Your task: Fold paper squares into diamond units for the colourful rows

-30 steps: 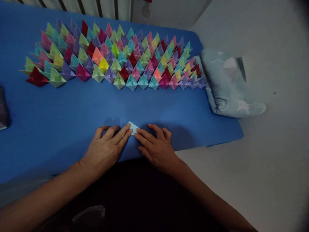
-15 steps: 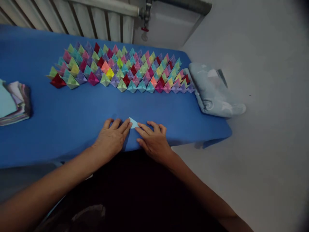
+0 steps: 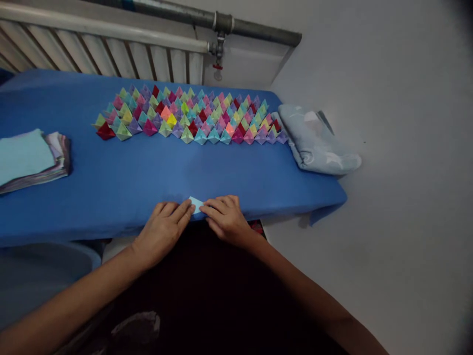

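Observation:
A small folded piece of light blue paper lies near the front edge of the blue-covered table. From the left, my left hand holds it down with the fingertips, fingers close together. My right hand has its fingers bent and closed on the paper's right side, the thumb lower down. Parts of the paper are hidden beneath the fingers. Beyond my hands, rows of small pointed folded-paper boats in many colours stand packed together.
At the left lies a stack of paper sheets, light blue on top. A folded grey-blue blanket sits at the table's right end against the wall. A radiator with a pipe runs behind. Below left is a blue basin.
The view has shifted, so the table's contents appear moved and more of the paper stack shows. My right hand's fingers have drawn closer together at the paper; my left hand keeps its hold.

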A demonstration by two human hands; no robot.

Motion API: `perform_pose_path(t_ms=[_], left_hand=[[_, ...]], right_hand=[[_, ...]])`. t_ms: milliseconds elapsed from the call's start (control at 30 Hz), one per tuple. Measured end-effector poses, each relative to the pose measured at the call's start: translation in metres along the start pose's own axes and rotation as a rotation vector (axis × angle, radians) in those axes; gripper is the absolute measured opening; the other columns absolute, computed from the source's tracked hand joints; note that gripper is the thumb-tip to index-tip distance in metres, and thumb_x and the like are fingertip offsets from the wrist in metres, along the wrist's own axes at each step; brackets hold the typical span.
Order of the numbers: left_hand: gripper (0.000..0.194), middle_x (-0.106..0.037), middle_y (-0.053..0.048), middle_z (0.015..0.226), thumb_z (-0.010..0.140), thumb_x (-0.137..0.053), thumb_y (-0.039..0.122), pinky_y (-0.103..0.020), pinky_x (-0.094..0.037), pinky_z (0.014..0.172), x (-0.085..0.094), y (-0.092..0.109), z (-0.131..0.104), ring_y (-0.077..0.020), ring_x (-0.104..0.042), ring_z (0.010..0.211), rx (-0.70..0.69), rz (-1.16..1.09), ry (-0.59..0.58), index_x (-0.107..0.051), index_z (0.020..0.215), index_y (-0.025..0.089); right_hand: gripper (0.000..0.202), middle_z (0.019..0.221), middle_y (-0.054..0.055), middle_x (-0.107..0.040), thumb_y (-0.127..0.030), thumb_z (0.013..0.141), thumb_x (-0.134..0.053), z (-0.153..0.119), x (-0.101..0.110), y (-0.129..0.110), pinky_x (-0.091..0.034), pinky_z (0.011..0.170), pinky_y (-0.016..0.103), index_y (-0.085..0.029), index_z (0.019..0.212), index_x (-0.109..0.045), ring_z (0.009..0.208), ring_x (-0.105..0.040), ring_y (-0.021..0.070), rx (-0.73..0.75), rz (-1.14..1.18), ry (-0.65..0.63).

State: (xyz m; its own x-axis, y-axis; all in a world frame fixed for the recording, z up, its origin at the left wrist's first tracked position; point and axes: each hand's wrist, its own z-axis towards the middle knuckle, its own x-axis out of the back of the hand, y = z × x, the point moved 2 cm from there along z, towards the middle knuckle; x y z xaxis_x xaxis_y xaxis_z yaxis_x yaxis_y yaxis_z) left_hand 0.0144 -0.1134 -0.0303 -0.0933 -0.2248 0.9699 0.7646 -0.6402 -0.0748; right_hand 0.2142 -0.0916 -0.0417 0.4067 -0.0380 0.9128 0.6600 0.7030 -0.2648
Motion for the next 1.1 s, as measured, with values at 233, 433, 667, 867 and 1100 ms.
perform_pose_path(t_ms=[233, 433, 667, 867, 1100], left_hand=[[0.030, -0.072, -0.012, 0.109, 0.095, -0.048, 0.011, -0.036, -0.051, 0.077, 0.012, -0.004, -0.011, -0.0202, -0.064, 0.083, -0.099, -0.136, 0.236, -0.060, 0.122, 0.012], [0.026, -0.072, -0.011, 0.103, 0.095, -0.053, 0.016, -0.035, -0.054, 0.079, 0.036, 0.000, 0.004, -0.0198, -0.067, 0.087, -0.068, -0.223, 0.341, -0.061, 0.119, 0.012], [0.019, -0.073, -0.007, 0.097, 0.095, -0.054, 0.018, -0.028, -0.055, 0.077, 0.052, 0.006, 0.015, -0.0155, -0.068, 0.083, -0.068, -0.346, 0.392, -0.063, 0.111, 0.015], [0.017, -0.073, -0.006, 0.094, 0.093, -0.059, 0.024, -0.026, -0.055, 0.079, 0.055, 0.006, 0.011, -0.0148, -0.069, 0.085, -0.002, -0.449, 0.347, -0.065, 0.105, 0.014], [0.014, -0.073, -0.003, 0.091, 0.093, -0.059, 0.025, -0.022, -0.055, 0.077, 0.064, 0.004, 0.004, -0.0126, -0.069, 0.082, 0.079, -0.534, 0.336, -0.067, 0.101, 0.017]], right_hand=[[0.024, 0.097, 0.005, -0.072, -0.018, 0.096, -0.048, 0.002, 0.008, -0.004, -0.036, 0.086, 0.036, -0.019, 0.104, -0.070, 0.088, -0.056, 0.0186, 0.000, 0.112, 0.183], [0.021, 0.094, 0.004, -0.072, -0.021, 0.096, -0.050, 0.004, 0.040, -0.002, -0.036, 0.086, 0.036, -0.020, 0.099, -0.071, 0.086, -0.057, 0.0177, 0.006, 0.117, 0.245], [0.017, 0.095, 0.004, -0.072, -0.030, 0.094, -0.059, 0.009, 0.059, -0.020, -0.034, 0.087, 0.037, -0.019, 0.102, -0.069, 0.087, -0.059, 0.0169, 0.090, 0.106, 0.319], [0.017, 0.086, 0.002, -0.073, -0.026, 0.096, -0.056, 0.013, 0.064, -0.027, -0.033, 0.086, 0.036, -0.019, 0.088, -0.069, 0.079, -0.059, 0.0144, 0.118, 0.091, 0.302], [0.016, 0.084, 0.001, -0.073, -0.024, 0.096, -0.055, 0.012, 0.069, -0.032, -0.033, 0.084, 0.036, -0.019, 0.087, -0.068, 0.079, -0.060, 0.0145, 0.122, 0.107, 0.280]])
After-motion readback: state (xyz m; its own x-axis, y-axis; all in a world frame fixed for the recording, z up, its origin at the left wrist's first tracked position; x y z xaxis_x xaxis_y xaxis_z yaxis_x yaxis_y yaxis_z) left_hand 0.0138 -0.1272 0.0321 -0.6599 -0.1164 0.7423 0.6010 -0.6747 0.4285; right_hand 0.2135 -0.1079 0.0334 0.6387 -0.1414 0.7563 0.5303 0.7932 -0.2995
